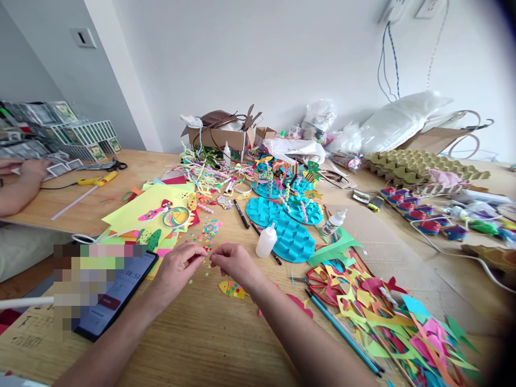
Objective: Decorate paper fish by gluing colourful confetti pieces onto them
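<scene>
My left hand (182,269) and my right hand (230,263) are close together over the middle of the table, both with fingers pinched. What lies between the fingertips is too small to make out. Just below my right hand lies a yellow paper fish (231,289) with coloured dots. Small coloured paper dots (210,230) are scattered beyond my fingertips. A white squeeze bottle (266,240) stands upright to the right of my right hand. Partly under my right forearm is a red paper shape (300,305).
Blue textured ovals (296,244) lie ahead, a glue bottle (334,222) beside them. Paper scraps (374,301) and pencils (342,330) are at right, yellow sheets (133,207) and a phone (116,301) at left. A person's hand (34,171) rests at far left.
</scene>
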The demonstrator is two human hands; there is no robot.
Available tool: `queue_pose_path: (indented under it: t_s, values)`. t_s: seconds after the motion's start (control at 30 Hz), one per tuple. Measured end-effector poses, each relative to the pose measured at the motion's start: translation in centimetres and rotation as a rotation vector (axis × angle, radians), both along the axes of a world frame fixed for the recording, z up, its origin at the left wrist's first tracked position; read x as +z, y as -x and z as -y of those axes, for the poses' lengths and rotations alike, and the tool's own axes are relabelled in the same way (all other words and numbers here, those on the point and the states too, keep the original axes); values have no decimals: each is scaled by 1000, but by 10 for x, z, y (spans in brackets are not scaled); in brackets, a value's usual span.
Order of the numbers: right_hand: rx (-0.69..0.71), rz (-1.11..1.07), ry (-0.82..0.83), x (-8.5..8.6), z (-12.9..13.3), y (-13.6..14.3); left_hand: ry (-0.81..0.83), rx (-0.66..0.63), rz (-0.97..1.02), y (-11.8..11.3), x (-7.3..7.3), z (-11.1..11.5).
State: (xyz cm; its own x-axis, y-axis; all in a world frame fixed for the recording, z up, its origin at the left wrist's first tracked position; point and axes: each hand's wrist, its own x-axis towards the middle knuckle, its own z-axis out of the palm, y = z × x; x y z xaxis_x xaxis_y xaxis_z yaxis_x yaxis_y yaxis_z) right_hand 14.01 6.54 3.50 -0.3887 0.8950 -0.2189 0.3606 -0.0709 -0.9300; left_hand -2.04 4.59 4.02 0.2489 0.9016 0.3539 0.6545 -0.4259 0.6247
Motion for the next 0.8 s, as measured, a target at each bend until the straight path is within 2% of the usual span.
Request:
queue_pose_path:
  t_s: [0.2,0.43,0.63,0.8]
  values:
    - [-4,-319,261,5,12,-14,-153,-140,-46,-10,2,5]
    - [-1,-511,440,4,16,-25,-310,-211,-139,-15,0,9]
    - [15,-562,487,2,17,-32,-404,-246,-163,-20,3,12]
    - [-10,-525,412,5,20,-33,-296,-232,-102,-24,3,13]
